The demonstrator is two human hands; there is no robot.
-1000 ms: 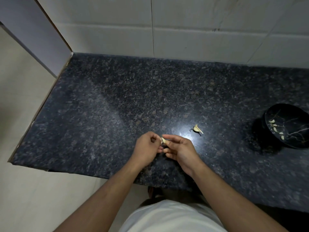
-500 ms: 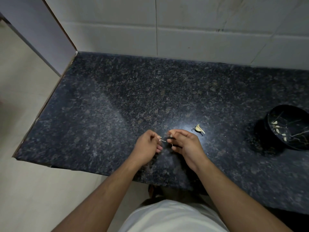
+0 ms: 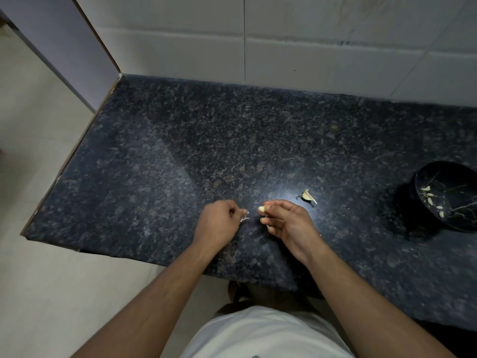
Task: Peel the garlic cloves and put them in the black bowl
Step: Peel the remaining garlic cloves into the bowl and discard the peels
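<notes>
Over the front of the dark granite counter (image 3: 232, 140) my right hand (image 3: 286, 223) pinches a pale garlic clove (image 3: 261, 209) between thumb and forefinger. A short gap to its left, my left hand (image 3: 219, 220) pinches a thin white strip of garlic skin (image 3: 244, 216). The two hands are apart. The black bowl (image 3: 449, 195) stands at the right edge of the counter, with several peeled cloves (image 3: 429, 200) inside it. A loose garlic piece with skin (image 3: 307, 196) lies on the counter just beyond my right hand.
A white tiled wall (image 3: 309, 47) closes the back of the counter. The counter ends at its left edge (image 3: 64, 171), with pale floor beyond. My white shirt (image 3: 263, 334) fills the bottom of the view.
My hands were together on the clove; they have drawn apart, the left taking a strip of skin off and the right keeping the clove.
</notes>
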